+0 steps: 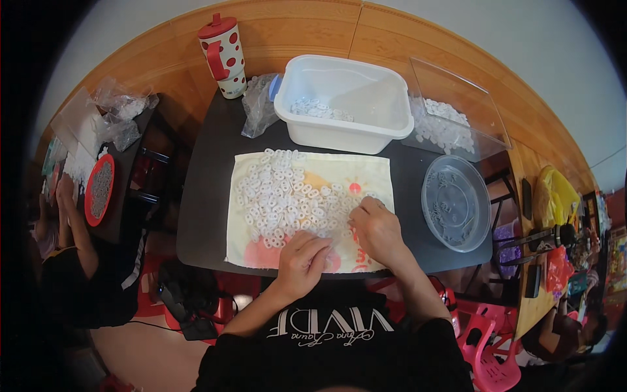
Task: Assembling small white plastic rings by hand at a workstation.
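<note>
A wide heap of small white plastic pieces (271,199), each with two round holes, is spread over a pale yellow printed cloth (241,255) on the dark table. My left hand (302,262) is at the heap's near edge, its thumb and fingers pressed together. Whatever sits in that pinch is too small to make out. To its right, my right hand (379,232) has its fingers curled down on the heap's right side, among loose pieces. Its fingertips are partly hidden, and what they grip cannot be made out.
Behind the cloth stands a white tub (346,134) with similar pieces inside. A clear box (486,134) holds white discs. At right is a round clear container (455,225). A spotted tumbler (225,59) and plastic bag (259,108) stand back left. Another person's hand (65,189) works near a red tray (89,212).
</note>
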Tool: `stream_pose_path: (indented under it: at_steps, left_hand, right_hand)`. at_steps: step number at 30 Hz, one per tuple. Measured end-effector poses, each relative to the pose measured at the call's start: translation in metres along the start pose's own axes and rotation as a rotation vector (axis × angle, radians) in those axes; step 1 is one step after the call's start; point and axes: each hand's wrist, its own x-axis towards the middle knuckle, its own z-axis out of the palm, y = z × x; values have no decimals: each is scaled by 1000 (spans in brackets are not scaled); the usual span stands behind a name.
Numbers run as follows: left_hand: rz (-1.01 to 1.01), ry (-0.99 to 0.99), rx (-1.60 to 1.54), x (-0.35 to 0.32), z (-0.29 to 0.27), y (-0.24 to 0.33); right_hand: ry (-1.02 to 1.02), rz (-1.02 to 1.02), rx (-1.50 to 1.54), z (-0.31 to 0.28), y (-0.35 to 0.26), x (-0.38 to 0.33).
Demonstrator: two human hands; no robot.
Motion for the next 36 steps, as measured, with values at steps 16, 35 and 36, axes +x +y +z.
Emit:
stream_pose_path:
  at_steps: [16, 35, 36]
  left_hand:
    - [45, -188, 349, 26, 20, 22]
    - [-258, -189, -662, 19, 23, 10]
    - [-258, -191, -662, 18, 23, 9]
  right_hand:
    - [-31, -20, -3, -20, -25, -47]
    - [372, 351, 1378, 5, -34, -56]
    - [373, 351, 1378, 2, -35, -56]
